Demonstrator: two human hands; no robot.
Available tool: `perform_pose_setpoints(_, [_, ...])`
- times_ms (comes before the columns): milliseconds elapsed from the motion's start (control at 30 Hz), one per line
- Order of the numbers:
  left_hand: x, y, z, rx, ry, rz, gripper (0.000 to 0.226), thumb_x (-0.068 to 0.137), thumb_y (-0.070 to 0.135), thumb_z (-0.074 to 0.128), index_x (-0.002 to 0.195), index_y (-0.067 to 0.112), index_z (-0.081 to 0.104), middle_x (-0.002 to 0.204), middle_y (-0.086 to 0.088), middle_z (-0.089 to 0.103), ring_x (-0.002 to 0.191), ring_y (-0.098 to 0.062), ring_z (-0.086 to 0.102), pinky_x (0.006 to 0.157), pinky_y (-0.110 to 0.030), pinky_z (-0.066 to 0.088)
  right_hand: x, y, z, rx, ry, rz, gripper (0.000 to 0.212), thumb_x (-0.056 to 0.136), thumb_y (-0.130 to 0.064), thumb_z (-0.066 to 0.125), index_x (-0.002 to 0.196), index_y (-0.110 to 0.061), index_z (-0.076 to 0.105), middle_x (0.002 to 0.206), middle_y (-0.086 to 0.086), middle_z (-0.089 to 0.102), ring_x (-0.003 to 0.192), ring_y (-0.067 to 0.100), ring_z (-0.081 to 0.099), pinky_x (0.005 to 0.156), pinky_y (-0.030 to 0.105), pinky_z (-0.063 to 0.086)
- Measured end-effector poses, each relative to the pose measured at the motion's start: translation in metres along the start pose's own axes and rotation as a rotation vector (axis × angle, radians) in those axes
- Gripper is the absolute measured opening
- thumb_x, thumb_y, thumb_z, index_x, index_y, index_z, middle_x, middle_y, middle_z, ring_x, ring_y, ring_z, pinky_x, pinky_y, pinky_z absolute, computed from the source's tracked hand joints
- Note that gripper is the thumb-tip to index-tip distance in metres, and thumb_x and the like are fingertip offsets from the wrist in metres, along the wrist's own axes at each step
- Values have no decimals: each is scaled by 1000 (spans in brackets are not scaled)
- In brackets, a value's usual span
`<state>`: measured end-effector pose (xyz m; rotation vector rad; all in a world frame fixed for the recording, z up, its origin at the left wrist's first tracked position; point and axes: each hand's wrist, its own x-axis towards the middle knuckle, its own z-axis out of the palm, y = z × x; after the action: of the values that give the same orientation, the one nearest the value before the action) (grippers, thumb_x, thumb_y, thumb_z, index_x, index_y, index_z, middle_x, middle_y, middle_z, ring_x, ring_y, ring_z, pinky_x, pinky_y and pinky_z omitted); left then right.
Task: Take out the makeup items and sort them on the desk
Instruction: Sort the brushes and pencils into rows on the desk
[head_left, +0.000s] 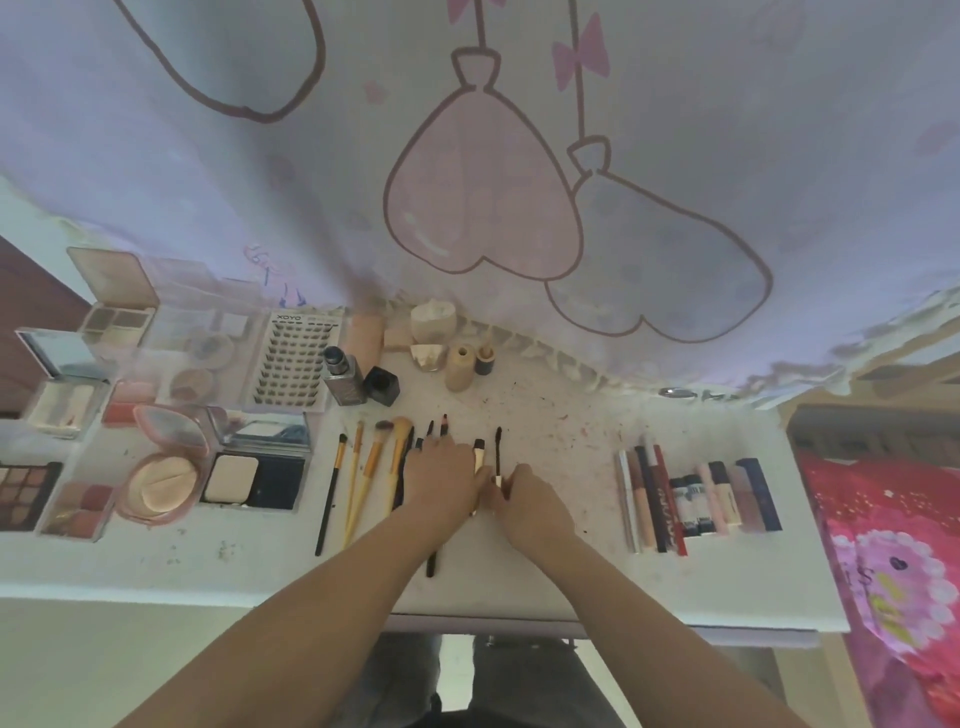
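A row of makeup brushes (358, 483) lies on the white desk (571, 571), handles towards me. My left hand (441, 475) rests flat on the right part of that row, fingers straight over several dark-tipped brushes. Beside it my right hand (524, 496) pinches the lower end of a thin black mascara wand (498, 449) that lies on the desk. A short gold-handled brush (479, 452) lies between the two hands. Lipsticks and tubes (696, 499) are lined up to the right.
Open compacts and palettes (156, 467) fill the left of the desk, with a lash tray (298, 364) and small bottles (358, 379) behind the brushes. A cartoon-print cloth (483, 197) hangs at the back. A red patterned fabric (893, 545) lies off the right edge.
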<state>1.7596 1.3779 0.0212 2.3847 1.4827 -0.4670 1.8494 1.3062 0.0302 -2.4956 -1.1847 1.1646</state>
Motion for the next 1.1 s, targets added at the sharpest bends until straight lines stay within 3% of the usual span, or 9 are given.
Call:
perform_pose_setpoints(133, [-1, -16, -1, 25, 34, 1, 45, 97, 48, 32, 111, 16, 59, 119, -7, 56, 116, -24, 47, 93, -34, 38, 1, -17, 11, -206, 9, -67, 38, 99, -42, 34, 110, -9, 48, 113, 11, 61, 105, 29, 59, 75, 32, 40])
perform_pose_setpoints(300, [-3, -8, -10, 16, 122, -6, 40, 98, 43, 33, 118, 13, 50, 122, -7, 55, 115, -23, 49, 92, -33, 39, 4, -6, -14, -165, -16, -65, 41, 99, -43, 34, 111, -7, 49, 109, 11, 61, 101, 29, 59, 75, 33, 40])
perform_pose_setpoints(433, [-4, 36, -20, -60, 179, 154, 32, 99, 36, 33, 117, 12, 47, 116, -6, 55, 106, -23, 49, 86, -33, 40, 21, 39, -81, -212, 85, -72, 28, 99, -30, 39, 106, -8, 56, 106, 9, 64, 99, 26, 59, 76, 28, 39])
perform_pose_setpoints(567, [-13, 110, -10, -131, 75, 315, 35, 100, 34, 31, 120, 10, 47, 120, -8, 54, 111, -27, 47, 91, -37, 36, 46, 76, -132, -296, 65, -56, 26, 96, -23, 42, 107, -10, 62, 109, 9, 64, 102, 25, 58, 87, 31, 44])
perform_pose_setpoints(700, [-11, 157, 11, -107, -26, 217, 44, 99, 43, 29, 123, 10, 47, 123, -9, 52, 114, -26, 46, 94, -37, 35, 66, 84, -139, -389, -24, -148, 20, 92, -20, 45, 100, -16, 63, 108, 3, 65, 102, 22, 58, 92, 34, 46])
perform_pose_setpoints(933, [3, 159, 16, -189, 37, 23, 40, 97, 42, 33, 116, 12, 51, 118, -5, 55, 111, -24, 49, 90, -34, 35, 78, 76, -137, -446, -74, -266, 23, 94, -30, 47, 97, -13, 63, 99, 3, 65, 92, 22, 59, 74, 31, 45])
perform_pose_setpoints(1100, [-7, 127, -1, -445, 133, 52, 23, 97, 33, 38, 106, 12, 45, 93, -3, 60, 85, -27, 60, 71, -34, 40, 67, 57, -151, -224, -180, -226, 47, 98, -44, 39, 71, -13, 62, 61, -2, 60, 60, 15, 56, 62, 27, 41])
